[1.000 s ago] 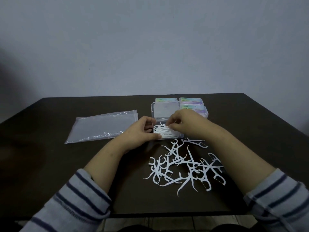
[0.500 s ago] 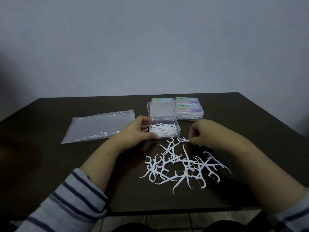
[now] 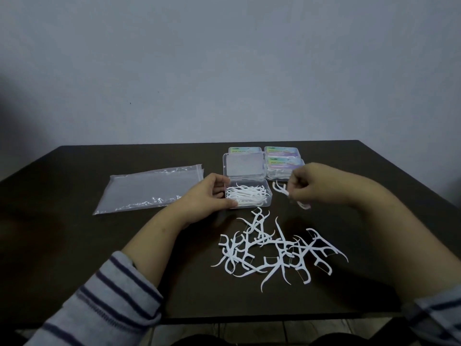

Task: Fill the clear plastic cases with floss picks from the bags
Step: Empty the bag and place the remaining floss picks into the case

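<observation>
Head view: left hand [image 3: 207, 196] grips the open clear case [image 3: 248, 196], thumb and fingers curled round its left end, picks already lying inside. Right hand [image 3: 314, 186] hovers above the worktop [image 3: 74, 245], fingers pinching a few floss picks [image 3: 280, 189]. Loose pile of picks [image 3: 277, 250] lies toward the near edge; bag [image 3: 149, 188] lies flat toward the left edge; closed cases [image 3: 282, 156] sit by the far edge.

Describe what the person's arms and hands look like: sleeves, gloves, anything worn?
Both hands are bare: left hand, right hand, no gloves, rings or watch visible. Each arm wears a grey sleeve with dark stripes, pushed up so the forearms show: left sleeve, right sleeve.
</observation>
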